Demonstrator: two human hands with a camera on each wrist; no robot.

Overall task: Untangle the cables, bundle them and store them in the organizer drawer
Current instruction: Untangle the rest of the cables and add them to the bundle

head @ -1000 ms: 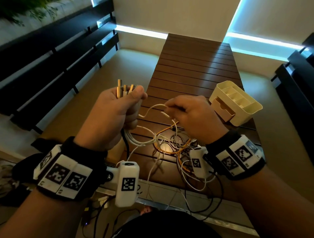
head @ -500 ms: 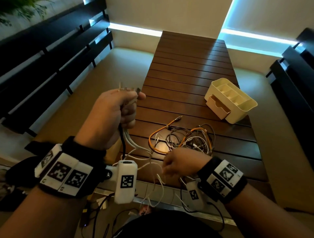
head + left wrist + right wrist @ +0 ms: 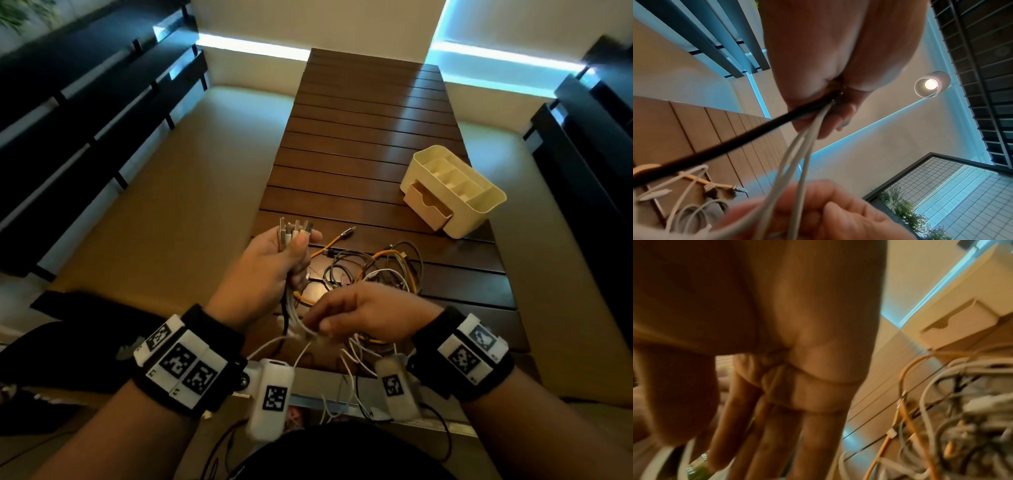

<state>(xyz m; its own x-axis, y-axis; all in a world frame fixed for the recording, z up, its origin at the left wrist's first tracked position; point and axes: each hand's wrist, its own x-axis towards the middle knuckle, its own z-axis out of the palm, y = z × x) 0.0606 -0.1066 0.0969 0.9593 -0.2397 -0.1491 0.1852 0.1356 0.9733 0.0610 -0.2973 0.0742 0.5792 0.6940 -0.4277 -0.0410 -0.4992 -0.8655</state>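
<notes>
My left hand (image 3: 291,255) is raised over the table's near end and grips a bunch of cable ends, whose plugs (image 3: 294,229) stick up above the fist. A black cable (image 3: 715,149) and white cables (image 3: 795,155) hang out below it. Just beneath, my right hand (image 3: 318,325) pinches those white strands (image 3: 301,332); the left wrist view shows its fingers (image 3: 818,211) curled round them. A tangle of grey, white and orange cables (image 3: 376,270) lies on the slatted table (image 3: 359,137). The cream organizer (image 3: 479,202) stands at the right, its drawer (image 3: 428,205) pulled partly out.
Padded benches run along both sides of the table, with dark slatted backrests behind them. Loose white cable loops (image 3: 352,363) hang over the table's near edge toward my lap. The right wrist view is blurred and shows the tangle (image 3: 962,402) close by the drawer (image 3: 957,321).
My right hand dropped from beside the left hand to the table's near edge, then came up under the left fist and took the white strands. The left hand keeps its grip on the plugs.
</notes>
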